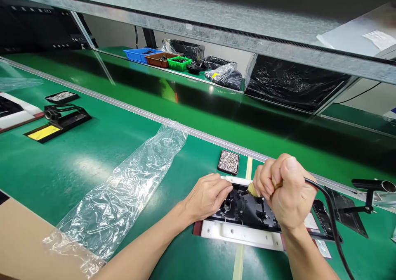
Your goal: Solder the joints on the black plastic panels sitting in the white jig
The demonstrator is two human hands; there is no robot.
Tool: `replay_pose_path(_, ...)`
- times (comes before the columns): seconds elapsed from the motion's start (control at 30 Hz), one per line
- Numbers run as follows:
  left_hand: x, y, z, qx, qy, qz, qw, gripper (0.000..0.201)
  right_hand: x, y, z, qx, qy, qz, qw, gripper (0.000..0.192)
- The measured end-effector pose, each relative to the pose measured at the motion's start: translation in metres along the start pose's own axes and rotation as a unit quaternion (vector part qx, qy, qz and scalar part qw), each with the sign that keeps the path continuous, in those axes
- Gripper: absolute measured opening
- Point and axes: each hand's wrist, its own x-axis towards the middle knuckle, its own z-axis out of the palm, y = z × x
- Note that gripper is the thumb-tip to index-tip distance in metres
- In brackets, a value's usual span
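My right hand (286, 189) is closed around a corded tool, apparently a soldering iron (253, 190), its yellowish end pointing down-left over a black plastic panel (247, 207). A black cable runs from the back of the fist to the right. The tool's tip is hard to make out against the dark panel. My left hand (210, 195) rests at the panel's left end, thumb and fingers pinched together; whatever they hold is hidden. Beneath the panel lies a white fixture block (244, 234). Just behind stands a small black tray (228, 162) of tiny metal pieces.
Clear plastic film (123, 193) stretches across the green bench to the left. Tool stands sit at left (58, 123) and right (368, 205). Along the back are blue (140, 55), brown (156, 60) and green (179, 64) bins. A metal shelf (198, 32) crosses overhead.
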Motion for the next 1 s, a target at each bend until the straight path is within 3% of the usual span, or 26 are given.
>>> replay_pose_path(1.0,-0.01,-0.007,-0.017,-0.01,-0.016,-0.013,1.0,0.023,-0.001,0.015,0.016,-0.016,-0.002,-0.008,1.0,0.044)
